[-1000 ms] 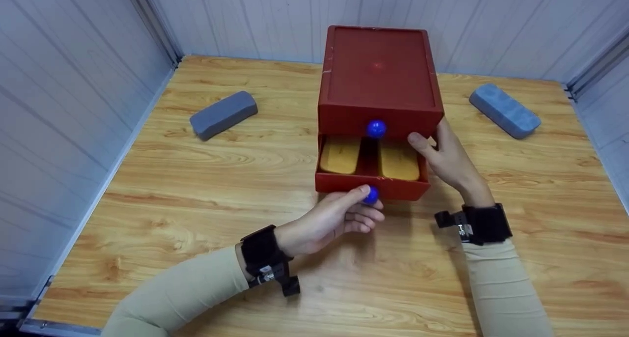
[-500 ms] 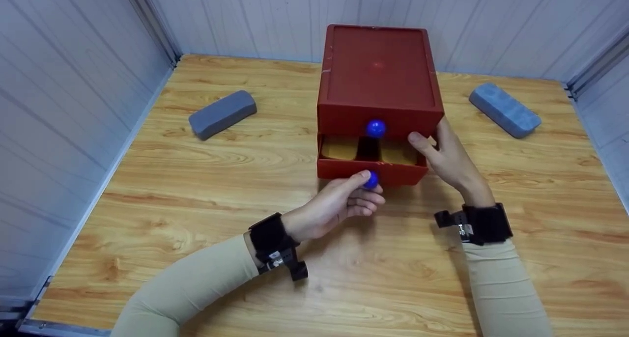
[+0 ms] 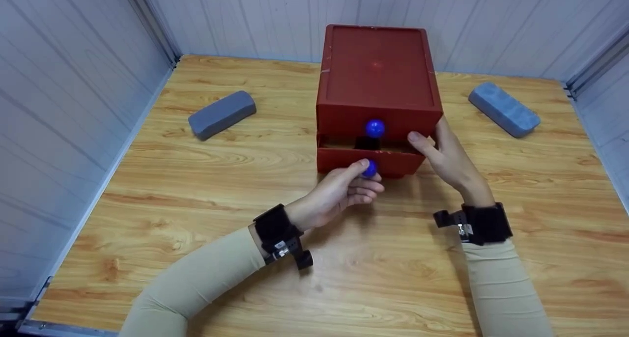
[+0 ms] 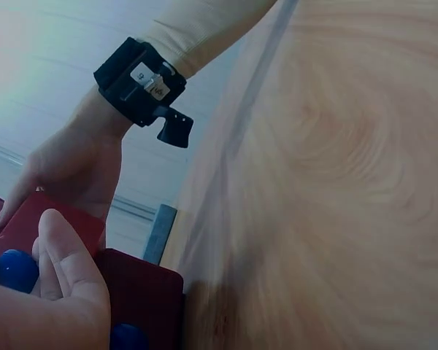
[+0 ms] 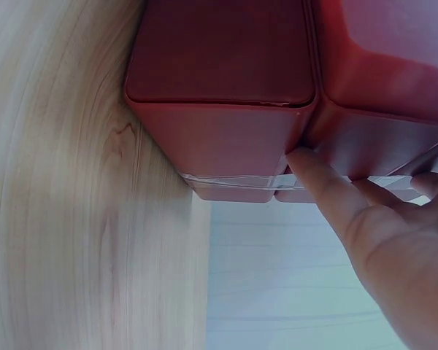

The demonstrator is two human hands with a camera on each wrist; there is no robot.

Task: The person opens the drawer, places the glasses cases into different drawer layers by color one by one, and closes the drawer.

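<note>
A red drawer box (image 3: pixel 378 67) stands near the back of the table, a blue ball knob (image 3: pixel 375 128) on its upper drawer. Below, another drawer (image 3: pixel 336 160) sticks out a little. My left hand (image 3: pixel 339 189) pinches that drawer's blue knob (image 4: pixel 17 270) between thumb and fingers. Only a dim strip of the yellow blocks inside shows past the drawer front. My right hand (image 3: pixel 449 160) holds the box at its right front corner, thumb at the front, fingers along the side. In the right wrist view, fingers (image 5: pixel 325 186) touch the box's side near a strip of clear tape (image 5: pixel 237 181).
One grey-blue block (image 3: pixel 222 115) lies on the wooden table (image 3: pixel 196 180) left of the box, another (image 3: pixel 504 109) to its right. Pale panel walls (image 3: pixel 255 17) enclose the back and both sides. Each wrist wears a black camera band (image 3: pixel 486 224).
The lower drawer has slid further in, pushed by my left hand on its knob, and the yellow blocks inside are now mostly covered. My right hand has stayed in place.
</note>
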